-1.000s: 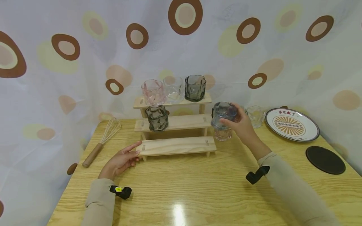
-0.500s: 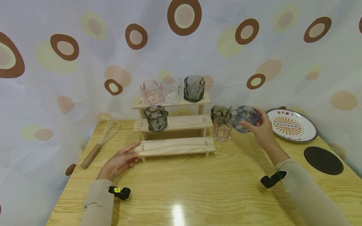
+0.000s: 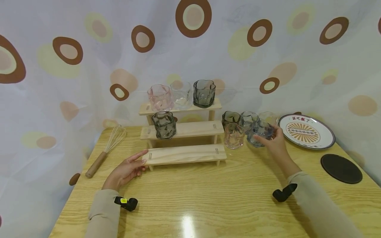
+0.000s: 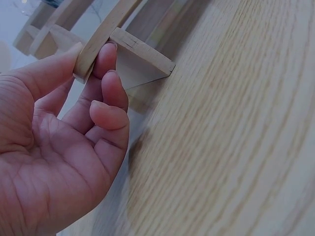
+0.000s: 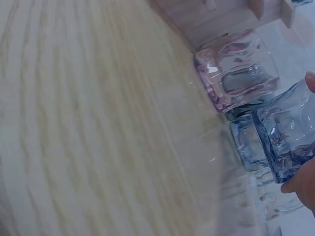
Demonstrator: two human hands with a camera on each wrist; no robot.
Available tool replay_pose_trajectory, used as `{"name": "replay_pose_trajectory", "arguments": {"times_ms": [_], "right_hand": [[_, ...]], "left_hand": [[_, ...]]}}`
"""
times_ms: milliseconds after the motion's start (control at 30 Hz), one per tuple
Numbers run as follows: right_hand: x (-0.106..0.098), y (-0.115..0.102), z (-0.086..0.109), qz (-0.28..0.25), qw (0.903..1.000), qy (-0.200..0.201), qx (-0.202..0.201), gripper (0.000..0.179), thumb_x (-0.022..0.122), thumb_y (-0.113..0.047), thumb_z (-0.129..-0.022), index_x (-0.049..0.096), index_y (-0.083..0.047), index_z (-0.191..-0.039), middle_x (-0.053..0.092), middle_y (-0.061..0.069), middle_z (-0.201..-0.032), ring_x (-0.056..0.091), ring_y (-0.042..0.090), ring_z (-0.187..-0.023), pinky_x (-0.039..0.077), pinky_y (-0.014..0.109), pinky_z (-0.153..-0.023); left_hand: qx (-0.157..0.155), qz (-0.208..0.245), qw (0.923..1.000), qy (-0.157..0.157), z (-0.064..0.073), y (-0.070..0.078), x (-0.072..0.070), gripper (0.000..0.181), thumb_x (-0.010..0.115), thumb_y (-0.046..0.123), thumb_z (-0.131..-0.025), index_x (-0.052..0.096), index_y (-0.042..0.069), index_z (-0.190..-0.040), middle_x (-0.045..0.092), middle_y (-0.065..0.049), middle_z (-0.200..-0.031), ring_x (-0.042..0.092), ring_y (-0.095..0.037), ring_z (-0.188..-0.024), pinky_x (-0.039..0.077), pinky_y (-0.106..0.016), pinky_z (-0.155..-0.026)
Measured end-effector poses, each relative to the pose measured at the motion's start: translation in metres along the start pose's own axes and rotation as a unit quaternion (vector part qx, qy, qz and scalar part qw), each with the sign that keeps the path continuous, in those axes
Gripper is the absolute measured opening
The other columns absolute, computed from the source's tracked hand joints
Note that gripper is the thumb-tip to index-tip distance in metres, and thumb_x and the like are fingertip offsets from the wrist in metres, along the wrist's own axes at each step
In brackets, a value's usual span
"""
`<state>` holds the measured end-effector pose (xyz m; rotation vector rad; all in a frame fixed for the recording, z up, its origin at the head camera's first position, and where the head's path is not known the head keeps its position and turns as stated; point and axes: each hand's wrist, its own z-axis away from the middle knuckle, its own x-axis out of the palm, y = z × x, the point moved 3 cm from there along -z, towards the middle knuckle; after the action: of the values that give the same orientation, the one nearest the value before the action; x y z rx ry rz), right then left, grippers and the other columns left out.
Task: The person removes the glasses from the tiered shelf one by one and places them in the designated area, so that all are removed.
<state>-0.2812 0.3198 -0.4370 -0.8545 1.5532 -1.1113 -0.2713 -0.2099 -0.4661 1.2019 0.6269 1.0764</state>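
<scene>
My right hand [image 3: 275,140] holds a bluish glass cup [image 3: 259,134] between thumb and fingers, right of a wooden three-step rack [image 3: 184,154]. In the right wrist view this blue cup [image 5: 288,132] appears slightly tilted, near a pink cup [image 5: 238,71]. My left hand [image 3: 126,169] pinches the left end of the rack's lowest step, thumb on top and fingertips beneath, as the left wrist view shows at the board's end [image 4: 93,49]. A dark grey cup [image 3: 164,125] stands on the middle step. On the top step are a pink cup [image 3: 160,97], a clear cup [image 3: 181,96] and a dark cup [image 3: 204,93].
Right of the rack stand a dark green cup [image 3: 230,118], a pinkish cup [image 3: 233,136], a bluish clear cup [image 3: 248,119] and a clear cup [image 3: 269,118]. A plate [image 3: 308,131] and a black round mat [image 3: 341,168] lie further right. A whisk [image 3: 105,150] lies left.
My right hand has carried the blue cup rightward from beside the middle step, then lowered it among the cups on the right. The left hand keeps its place on the rack.
</scene>
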Motion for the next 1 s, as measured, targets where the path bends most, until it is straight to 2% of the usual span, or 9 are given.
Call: {"name": "replay_pose_trajectory", "arguments": {"times_ms": [200,500,1000], "right_hand": [[0.009,0.011,-0.004,0.022,0.9997,0.006,-0.005,0.092,0.068,-0.035,-0.087,0.008,-0.003,-0.149,0.021,0.024,-0.141,0.029,0.037,-0.124,0.032,0.049,-0.095],[0.017,0.016,-0.008,0.016,0.9998,-0.005,0.013,0.098,0.070,-0.035,-0.086,0.002,-0.005,-0.149,0.017,0.027,-0.145,0.026,0.042,-0.130,0.032,0.054,-0.099],[0.019,0.018,-0.008,0.009,0.9997,0.001,0.024,0.093,0.071,-0.035,-0.085,0.008,-0.006,-0.147,0.021,0.027,-0.144,0.028,0.042,-0.129,0.033,0.053,-0.098]], "left_hand": [[-0.002,0.011,0.9999,0.000,0.000,-0.001,0.000,0.060,0.053,0.015,-0.098,0.026,0.016,-0.151,0.065,0.001,-0.089,0.056,-0.007,-0.073,0.043,-0.021,-0.059],[-0.004,0.009,0.9999,0.006,0.000,-0.001,-0.001,0.059,0.054,0.015,-0.098,0.029,0.018,-0.150,0.065,0.001,-0.090,0.056,-0.008,-0.073,0.044,-0.021,-0.060],[-0.001,0.008,1.0000,0.003,-0.001,-0.001,-0.001,0.061,0.055,0.016,-0.097,0.027,0.016,-0.151,0.060,-0.001,-0.091,0.057,-0.008,-0.074,0.045,-0.020,-0.060]]}}
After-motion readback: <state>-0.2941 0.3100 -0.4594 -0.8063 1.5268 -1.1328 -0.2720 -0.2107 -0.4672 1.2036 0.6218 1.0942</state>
